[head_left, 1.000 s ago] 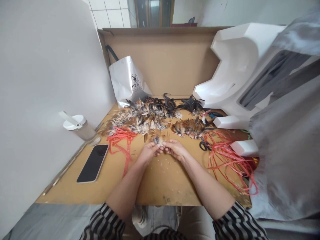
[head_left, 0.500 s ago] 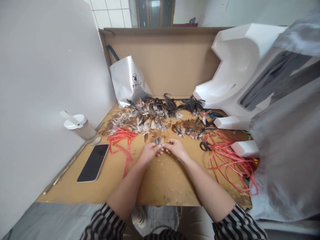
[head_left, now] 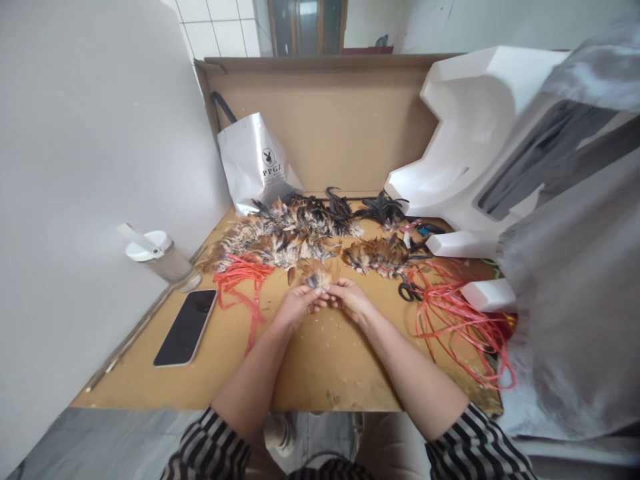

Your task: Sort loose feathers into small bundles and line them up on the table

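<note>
While the left hand (head_left: 300,303) and right hand (head_left: 349,299) pinch a small brown-and-grey feather bunch (head_left: 315,274), flat red plastic strips (head_left: 244,268) lie to their left on the tan worktop (head_left: 335,367).

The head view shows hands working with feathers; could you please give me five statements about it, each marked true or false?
1. The left hand and right hand both hold one small feather tuft. True.
2. The dark-screened phone lies to the left of both hands. True.
3. The right hand's grip is on the phone. False: the phone lies on the brown work surface, apart from both hands.
4. Black scissors handles lie beside the red strips on the right. True.
5. The left hand holds the scissors handles. False: neither hand touches them.
</note>
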`<state>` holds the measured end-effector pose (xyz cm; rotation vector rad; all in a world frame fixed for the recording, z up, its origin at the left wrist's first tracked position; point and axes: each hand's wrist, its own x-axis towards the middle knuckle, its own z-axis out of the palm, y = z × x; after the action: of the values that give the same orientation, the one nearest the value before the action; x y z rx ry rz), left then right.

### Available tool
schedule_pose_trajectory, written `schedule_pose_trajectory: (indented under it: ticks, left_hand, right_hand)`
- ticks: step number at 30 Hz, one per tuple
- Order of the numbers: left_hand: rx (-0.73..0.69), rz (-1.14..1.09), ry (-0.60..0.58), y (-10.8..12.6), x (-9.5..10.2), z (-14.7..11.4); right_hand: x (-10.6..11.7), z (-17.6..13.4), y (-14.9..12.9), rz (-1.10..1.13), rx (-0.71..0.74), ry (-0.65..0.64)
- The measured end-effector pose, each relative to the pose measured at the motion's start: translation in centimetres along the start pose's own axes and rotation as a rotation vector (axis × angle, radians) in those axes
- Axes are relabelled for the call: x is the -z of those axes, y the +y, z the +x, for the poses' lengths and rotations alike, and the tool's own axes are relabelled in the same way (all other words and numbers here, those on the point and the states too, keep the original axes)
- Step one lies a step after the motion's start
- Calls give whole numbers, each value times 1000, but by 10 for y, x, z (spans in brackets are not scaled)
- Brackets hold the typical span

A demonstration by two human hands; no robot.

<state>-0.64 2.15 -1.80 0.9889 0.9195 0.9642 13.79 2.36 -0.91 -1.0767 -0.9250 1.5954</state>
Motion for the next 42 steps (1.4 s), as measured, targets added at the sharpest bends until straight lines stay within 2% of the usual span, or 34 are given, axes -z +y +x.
schedule_pose_trajectory:
  ticks: [4, 11, 18, 27, 32, 37, 42]
  left_hand:
    - [47, -78, -48, 1, -1, -2]
    - [47, -81, -65, 1, 0, -2]
    - [-27, 71, 0, -1, 0, 1]
    - [-116, 218, -13, -7, 5, 7]
    - [-176, 239, -22, -1, 3, 3]
    - [-251, 306, -91, 0, 0, -1]
    - [-279, 338, -92, -6, 0, 0]
  right_hand:
    - [0, 1, 2, 58, -36, -13]
    - [-5, -1, 3, 25, 34, 46]
    - [-8, -4, -2, -63, 99, 57]
    - [-10, -5, -3, -53, 167, 107]
    - [-9, -9, -8, -97, 176, 48]
    - [2, -12, -18, -274, 220, -102]
    - [6, -11, -18, -370, 266, -64]
